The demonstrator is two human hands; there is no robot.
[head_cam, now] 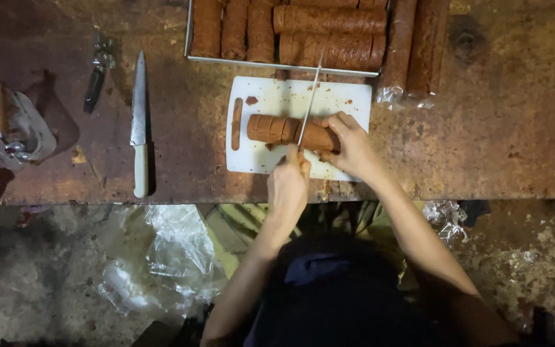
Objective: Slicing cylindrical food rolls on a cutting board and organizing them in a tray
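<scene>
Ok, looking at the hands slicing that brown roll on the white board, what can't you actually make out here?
All in the head view:
- Knife handle: hidden inside the left hand.
- Right end of the brown roll: covered by the right hand.
- Tray of rolls: cut off by the top edge, so no full count.
- Clear container at far left: its contents are too dim to tell.
- Floor below the table: dark and blurred.

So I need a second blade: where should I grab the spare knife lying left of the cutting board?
Take the spare knife by its pale handle, coming from the table's near edge; the handle end points toward you and the blade tip points away.
</scene>
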